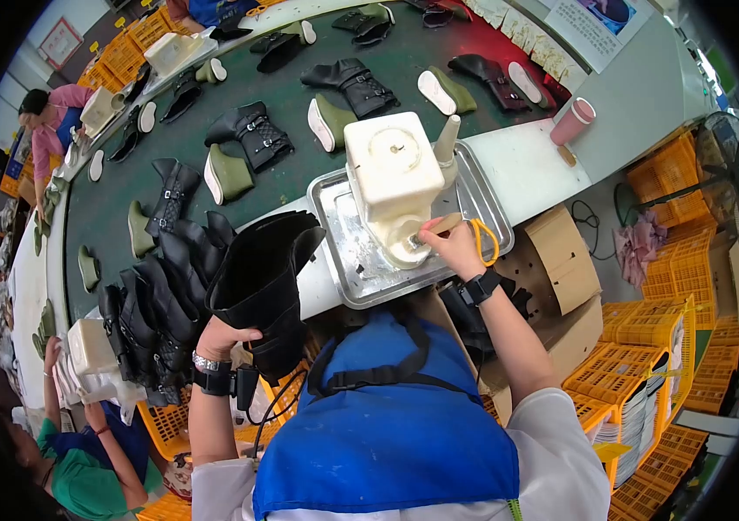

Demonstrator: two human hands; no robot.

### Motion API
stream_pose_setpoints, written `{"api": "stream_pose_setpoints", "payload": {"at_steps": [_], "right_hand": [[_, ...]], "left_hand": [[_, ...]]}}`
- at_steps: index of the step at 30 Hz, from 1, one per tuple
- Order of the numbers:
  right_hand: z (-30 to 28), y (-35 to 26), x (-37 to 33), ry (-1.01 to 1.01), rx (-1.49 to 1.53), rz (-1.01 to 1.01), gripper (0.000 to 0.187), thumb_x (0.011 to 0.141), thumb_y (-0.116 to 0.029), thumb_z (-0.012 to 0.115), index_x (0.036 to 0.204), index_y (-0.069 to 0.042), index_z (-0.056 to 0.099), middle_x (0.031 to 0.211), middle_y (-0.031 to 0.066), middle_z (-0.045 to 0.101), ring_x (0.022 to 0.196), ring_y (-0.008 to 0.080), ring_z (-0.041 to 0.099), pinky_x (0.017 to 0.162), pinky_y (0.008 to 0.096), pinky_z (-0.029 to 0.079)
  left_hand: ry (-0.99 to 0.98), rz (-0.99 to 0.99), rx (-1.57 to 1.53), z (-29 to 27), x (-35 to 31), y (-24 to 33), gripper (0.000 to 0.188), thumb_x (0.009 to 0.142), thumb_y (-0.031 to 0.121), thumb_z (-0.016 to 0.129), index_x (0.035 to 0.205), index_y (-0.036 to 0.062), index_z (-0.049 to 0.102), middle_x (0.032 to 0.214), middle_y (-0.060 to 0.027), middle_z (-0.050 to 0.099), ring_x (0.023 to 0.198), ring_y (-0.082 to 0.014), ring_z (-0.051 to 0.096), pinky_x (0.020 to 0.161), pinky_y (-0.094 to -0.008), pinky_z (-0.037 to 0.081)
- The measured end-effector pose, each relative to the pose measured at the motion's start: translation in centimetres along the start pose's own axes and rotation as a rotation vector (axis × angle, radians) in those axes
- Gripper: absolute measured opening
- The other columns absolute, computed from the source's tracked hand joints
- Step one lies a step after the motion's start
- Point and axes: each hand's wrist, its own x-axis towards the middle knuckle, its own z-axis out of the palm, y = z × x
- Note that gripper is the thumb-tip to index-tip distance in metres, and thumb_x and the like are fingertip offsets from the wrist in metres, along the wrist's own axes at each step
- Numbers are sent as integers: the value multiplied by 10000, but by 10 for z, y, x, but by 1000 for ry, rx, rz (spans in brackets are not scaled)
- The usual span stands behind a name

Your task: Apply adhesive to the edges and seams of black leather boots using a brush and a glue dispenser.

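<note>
My left hand (224,337) is closed around a black boot (257,282) held in front of me, its wide shaft opening turned up. In my right hand (456,252) is a brush with a wooden handle (448,223); its tip sits in the round cup at the foot of a cream plastic glue pot (394,169), so the bristles are hidden. That pot stands in a shallow metal tray (350,276). Yellow scissor handles (484,241) show just beside my right hand.
Several black boots (157,300) are stacked left of my hand. On the green belt (300,178) lie more black boots and green sole pieces (229,174). A pink cup (573,122) stands right. Cardboard boxes (560,260) and yellow crates (617,347) crowd my right. Co-workers (96,469) sit left.
</note>
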Motion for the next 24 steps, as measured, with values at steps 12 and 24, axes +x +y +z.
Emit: {"api": "stream_pose_setpoints", "payload": {"at_steps": [12,24], "right_hand": [[14,-5,-15,3,-438,-133,239,775,-238,637,764,0,652,644,184,602,608,343,595,558,379,464],[-17,-54,-9,-67,184,116,214,863,-180,576,934,19,612,659,-1,555,559,60,485,522,194,398]], "left_hand": [[-121,-51,-132,-5,7,0,711,492,44,829,1144,7,549,1114,-63,593,1008,-180,542,917,-310,407],[-399,-104,-98,-1,21,-12,792,480,27,837,1198,22,505,1149,-63,568,1042,-166,516,920,-306,394]]}}
